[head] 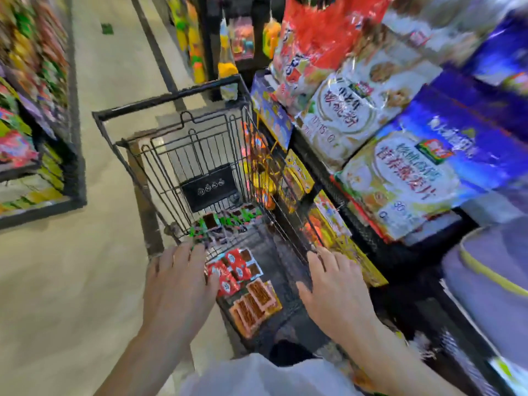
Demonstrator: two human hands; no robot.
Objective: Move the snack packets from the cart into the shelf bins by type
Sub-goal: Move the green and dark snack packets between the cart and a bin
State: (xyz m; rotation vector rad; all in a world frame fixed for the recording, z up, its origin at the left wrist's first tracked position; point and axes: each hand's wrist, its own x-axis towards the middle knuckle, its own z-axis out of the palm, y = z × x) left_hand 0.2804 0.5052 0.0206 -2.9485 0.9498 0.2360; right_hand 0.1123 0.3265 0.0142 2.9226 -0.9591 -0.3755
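Note:
A black wire cart (171, 107) stands in the aisle below me. On its floor lie green packets (221, 221) at the far end, red packets (233, 268) in the middle and orange packets (254, 305) nearest me. My left hand (178, 284) hovers over the cart's near left corner with fingers straight, beside the red packets. At the cart's near right side my right hand (334, 290) reaches with fingers spread. Neither hand holds anything. The picture is blurred.
Shelves on the right carry large white and blue cereal bags (400, 178), a red bag (320, 38) and small yellow packets (297, 178) lower down. Another stocked shelf (34, 110) stands at the left. Beige floor (71, 281) lies between.

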